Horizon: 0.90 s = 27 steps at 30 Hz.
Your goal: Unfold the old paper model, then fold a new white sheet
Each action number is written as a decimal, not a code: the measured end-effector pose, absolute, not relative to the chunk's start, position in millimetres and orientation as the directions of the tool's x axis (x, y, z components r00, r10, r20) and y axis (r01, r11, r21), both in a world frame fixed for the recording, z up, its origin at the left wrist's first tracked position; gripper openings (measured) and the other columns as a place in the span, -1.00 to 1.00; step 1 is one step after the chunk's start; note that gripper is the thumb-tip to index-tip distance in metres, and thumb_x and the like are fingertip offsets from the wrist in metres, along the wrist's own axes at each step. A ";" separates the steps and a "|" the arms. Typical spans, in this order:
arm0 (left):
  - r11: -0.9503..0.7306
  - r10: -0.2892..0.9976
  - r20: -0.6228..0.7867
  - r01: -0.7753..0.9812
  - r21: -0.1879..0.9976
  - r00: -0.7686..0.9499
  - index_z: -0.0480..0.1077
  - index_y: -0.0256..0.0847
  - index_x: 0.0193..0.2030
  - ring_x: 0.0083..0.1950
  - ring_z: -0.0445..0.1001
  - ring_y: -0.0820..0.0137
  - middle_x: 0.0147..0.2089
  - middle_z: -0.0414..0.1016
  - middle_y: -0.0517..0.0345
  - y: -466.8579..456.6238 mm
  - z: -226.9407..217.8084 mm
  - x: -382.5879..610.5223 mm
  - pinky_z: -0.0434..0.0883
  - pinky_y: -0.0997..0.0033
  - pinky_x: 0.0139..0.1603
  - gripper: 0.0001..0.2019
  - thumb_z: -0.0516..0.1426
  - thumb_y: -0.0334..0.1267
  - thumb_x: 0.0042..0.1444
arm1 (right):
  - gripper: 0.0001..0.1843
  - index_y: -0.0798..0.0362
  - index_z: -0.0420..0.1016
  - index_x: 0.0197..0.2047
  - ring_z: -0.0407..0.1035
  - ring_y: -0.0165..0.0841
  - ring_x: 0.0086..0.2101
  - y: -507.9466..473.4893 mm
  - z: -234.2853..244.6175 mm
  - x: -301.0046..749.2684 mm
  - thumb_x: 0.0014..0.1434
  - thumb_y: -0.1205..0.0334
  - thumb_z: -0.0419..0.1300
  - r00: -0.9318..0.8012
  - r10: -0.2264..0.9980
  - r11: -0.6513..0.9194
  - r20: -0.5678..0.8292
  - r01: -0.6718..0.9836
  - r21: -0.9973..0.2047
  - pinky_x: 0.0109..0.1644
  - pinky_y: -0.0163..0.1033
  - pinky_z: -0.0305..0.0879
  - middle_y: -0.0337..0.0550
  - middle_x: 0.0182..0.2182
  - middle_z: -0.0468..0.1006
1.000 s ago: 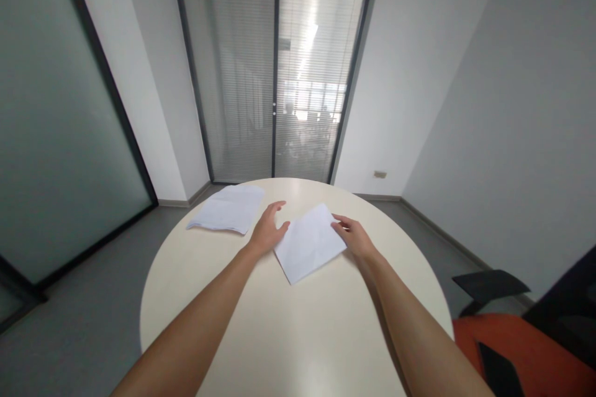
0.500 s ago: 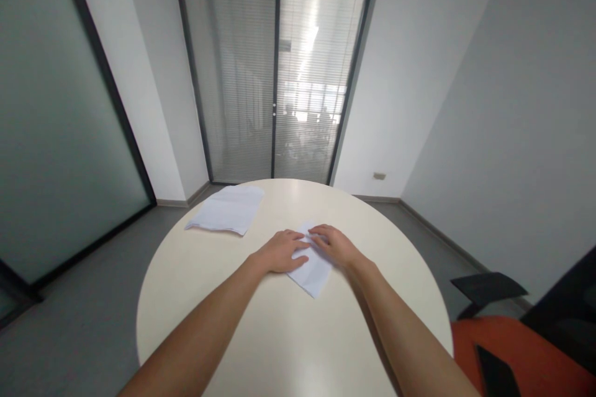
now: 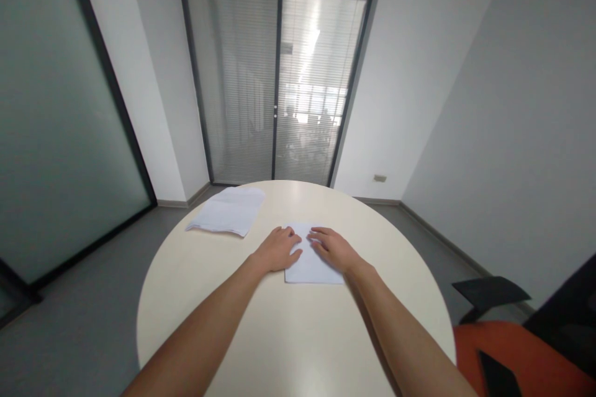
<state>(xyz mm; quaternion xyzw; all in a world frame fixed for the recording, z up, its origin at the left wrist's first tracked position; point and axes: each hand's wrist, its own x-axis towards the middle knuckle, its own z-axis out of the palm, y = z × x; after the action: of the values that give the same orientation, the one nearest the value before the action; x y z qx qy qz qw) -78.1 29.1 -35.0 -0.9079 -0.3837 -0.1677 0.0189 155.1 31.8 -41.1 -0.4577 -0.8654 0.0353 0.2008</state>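
A small white sheet point(image 3: 311, 268) lies flat on the round table between my hands, its near edge running straight across. I cannot tell whether it is paper or thin cloth. My left hand point(image 3: 279, 249) rests on its left side, fingers slightly bent and thumb apart. On the right side, my right hand point(image 3: 336, 249) lies palm down with its fingers stretched toward the middle of the sheet. Both hands cover parts of the side edges. Farther left, a larger stack of white sheets point(image 3: 228, 211) with uneven edges lies near the table's far rim.
The cream round table point(image 3: 279, 335) stands before a glass door point(image 3: 274, 80) with blinds. At the lower right is an orange chair point(image 3: 516, 353) with black armrests, close to the table's edge. A frosted panel point(image 3: 60, 118) fills the left side.
The small sheet has turned from a slanted position to square with me, and more of it shows. My hands have moved slightly apart. The stack stays where it was.
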 end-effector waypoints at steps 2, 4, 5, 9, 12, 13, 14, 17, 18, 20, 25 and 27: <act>-0.660 0.725 0.312 0.749 0.060 0.614 0.45 -0.15 0.11 0.08 0.42 0.14 0.06 0.46 -0.07 31.5 -38.2 -80.2 0.29 0.10 0.19 -0.66 0.00 -0.13 0.33 | -0.54 0.08 0.50 0.18 0.32 -0.17 0.18 30.3 -40.6 151.2 0.38 0.06 -0.01 -0.533 0.784 0.616 0.320 0.733 -0.287 0.31 -0.04 0.18 0.07 0.18 0.46; -0.610 0.758 0.317 0.791 0.036 0.570 0.43 -0.15 0.15 0.11 0.40 0.10 0.10 0.44 -0.09 33.9 -41.0 -82.4 0.31 0.06 0.16 -0.64 0.00 -0.11 0.33 | -0.50 0.10 0.48 0.21 0.32 -0.15 0.19 29.6 -42.0 150.7 0.38 0.01 -0.01 -0.545 0.785 0.618 0.296 0.722 -0.310 0.32 -0.03 0.17 0.08 0.20 0.44; -0.592 0.769 0.321 0.805 0.031 0.553 0.42 -0.15 0.15 0.12 0.39 0.08 0.11 0.44 -0.10 34.9 -42.1 -83.2 0.31 0.04 0.15 -0.63 0.00 -0.09 0.32 | -0.48 0.10 0.46 0.23 0.30 -0.14 0.20 29.7 -43.2 151.7 0.38 0.00 -0.01 -0.550 0.787 0.616 0.278 0.723 -0.313 0.33 -0.02 0.15 0.09 0.22 0.42; -0.587 0.775 0.323 0.808 0.051 0.542 0.43 -0.21 0.12 0.17 0.39 0.08 0.11 0.46 -0.14 38.9 -46.2 -85.1 0.28 0.06 0.23 -0.61 0.02 -0.04 0.31 | -0.45 0.08 0.39 0.29 0.20 -0.09 0.27 31.3 -47.7 159.2 0.39 -0.03 -0.02 -0.535 0.814 0.581 0.228 0.757 -0.298 0.36 0.07 0.09 0.10 0.28 0.34; -0.593 0.787 0.290 0.797 0.110 0.545 0.38 -0.26 0.20 0.30 0.31 0.10 0.26 0.37 -0.18 41.9 -50.7 -86.0 0.21 0.11 0.33 -0.55 -0.01 -0.04 0.32 | -0.45 0.06 0.37 0.30 0.19 -0.07 0.28 32.1 -48.2 161.2 0.38 -0.03 -0.02 -0.506 0.838 0.546 0.206 0.788 -0.284 0.35 0.13 0.07 0.11 0.29 0.32; -0.586 0.797 0.274 0.799 0.133 0.538 0.35 -0.27 0.23 0.33 0.28 0.10 0.31 0.32 -0.19 42.9 -52.3 -86.4 0.19 0.12 0.35 -0.53 -0.02 -0.03 0.33 | -0.45 0.05 0.37 0.30 0.19 -0.06 0.28 32.2 -47.8 160.8 0.38 -0.02 -0.02 -0.501 0.841 0.540 0.204 0.794 -0.278 0.35 0.17 0.05 0.10 0.29 0.32; -0.574 0.809 0.258 0.804 0.153 0.528 0.32 -0.27 0.26 0.36 0.25 0.11 0.35 0.28 -0.19 43.6 -53.6 -86.8 0.18 0.12 0.36 -0.51 -0.03 -0.02 0.34 | -0.47 0.03 0.38 0.29 0.19 -0.05 0.28 32.3 -47.3 160.1 0.38 -0.02 -0.01 -0.497 0.843 0.537 0.206 0.798 -0.271 0.35 0.20 0.03 0.10 0.29 0.32; -0.534 0.840 0.237 0.824 0.191 0.489 0.31 -0.27 0.27 0.38 0.23 0.10 0.37 0.27 -0.20 45.0 -55.3 -88.2 0.17 0.11 0.37 -0.49 -0.02 0.00 0.33 | -0.52 0.03 0.46 0.23 0.22 -0.07 0.26 33.0 -46.4 157.9 0.37 0.03 0.01 -0.504 0.833 0.551 0.226 0.786 -0.278 0.36 0.17 0.04 0.10 0.26 0.36; -0.522 0.847 0.237 0.829 0.199 0.476 0.31 -0.27 0.27 0.38 0.24 0.09 0.36 0.27 -0.20 45.2 -55.1 -88.7 0.17 0.11 0.37 -0.49 -0.01 0.00 0.32 | -0.53 0.05 0.48 0.21 0.23 -0.09 0.25 33.4 -46.8 157.6 0.37 0.05 0.01 -0.511 0.829 0.559 0.229 0.775 -0.295 0.35 0.12 0.08 0.10 0.25 0.38; -0.505 0.858 0.234 0.837 0.212 0.458 0.32 -0.27 0.26 0.38 0.24 0.08 0.36 0.27 -0.21 45.5 -53.9 -89.4 0.17 0.09 0.36 -0.50 -0.01 -0.02 0.32 | -0.53 0.08 0.48 0.20 0.25 -0.13 0.25 34.5 -48.5 158.2 0.36 0.06 0.01 -0.518 0.823 0.568 0.231 0.750 -0.339 0.34 0.02 0.13 0.10 0.24 0.39; -0.466 0.882 0.196 0.858 0.215 0.429 0.27 -0.31 0.30 0.41 0.18 0.07 0.39 0.22 -0.23 45.6 -51.4 -89.8 0.13 0.04 0.38 -0.48 -0.04 -0.04 0.32 | -0.50 0.09 0.44 0.25 0.22 -0.16 0.26 35.7 -52.7 161.6 0.36 0.05 0.01 -0.521 0.819 0.573 0.239 0.726 -0.380 0.37 -0.01 0.10 0.07 0.26 0.37; -0.439 0.896 0.173 0.877 0.196 0.410 0.23 -0.31 0.33 0.45 0.11 0.02 0.42 0.16 -0.22 45.2 -51.5 -89.6 0.08 -0.02 0.39 -0.45 -0.06 -0.02 0.32 | -0.50 0.11 0.44 0.24 0.23 -0.16 0.26 35.7 -52.5 161.8 0.36 0.06 0.02 -0.523 0.818 0.575 0.240 0.726 -0.377 0.36 -0.01 0.11 0.09 0.25 0.38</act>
<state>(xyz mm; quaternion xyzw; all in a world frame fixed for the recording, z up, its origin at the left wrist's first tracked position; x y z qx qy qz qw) -89.6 45.2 -51.5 -0.8388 -0.5283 -0.1264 -0.0371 161.8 35.7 -52.5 -0.4461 -0.8651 0.1154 0.1983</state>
